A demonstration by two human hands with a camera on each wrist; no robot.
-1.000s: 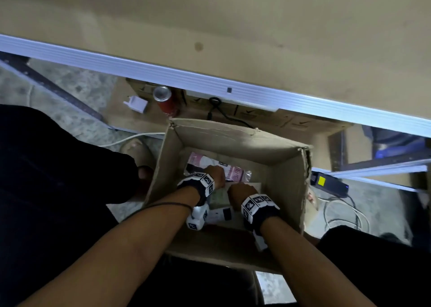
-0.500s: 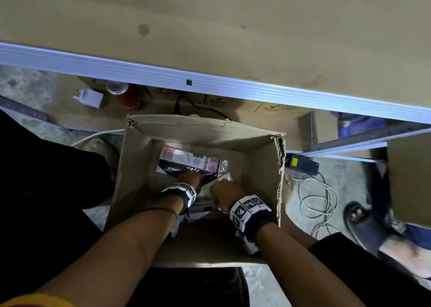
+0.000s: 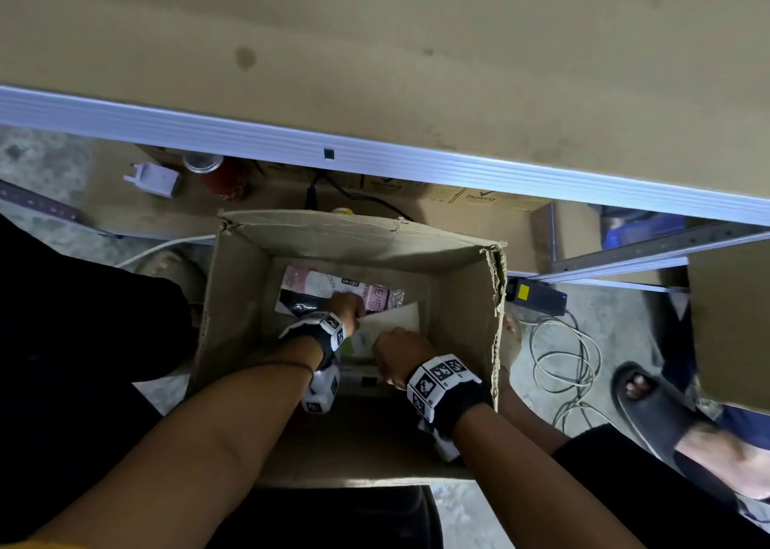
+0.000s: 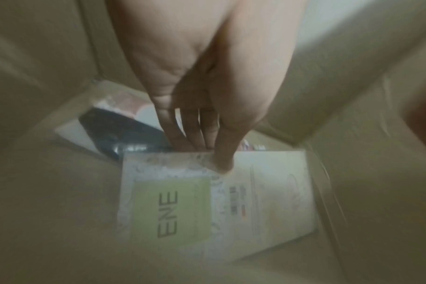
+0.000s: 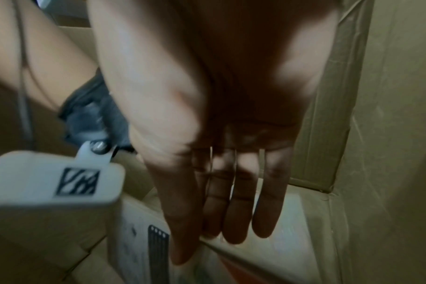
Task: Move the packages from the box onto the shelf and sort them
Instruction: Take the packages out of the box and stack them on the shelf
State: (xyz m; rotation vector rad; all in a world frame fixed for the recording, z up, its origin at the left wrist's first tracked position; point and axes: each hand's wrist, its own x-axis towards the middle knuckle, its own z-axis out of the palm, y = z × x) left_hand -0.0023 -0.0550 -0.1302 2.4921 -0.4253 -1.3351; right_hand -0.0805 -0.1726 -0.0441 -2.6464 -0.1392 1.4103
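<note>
Pinching the white package (image 4: 255, 192) at its far end, left fingers (image 4: 224, 149) grip; right fingers (image 5: 238, 207) lie straight along it.

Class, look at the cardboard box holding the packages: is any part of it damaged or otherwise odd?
Yes. The cardboard box has a ragged, torn top edge at its far right corner, frayed down that side; the far left corner is also nicked.

Both hands crowd the cardboard box (image 3: 466, 298); its four tall walls hem them in. The white package (image 4: 255, 192) and pink package (image 3: 333, 288) cover the floor, leaving bare cardboard only along the right wall.
</note>
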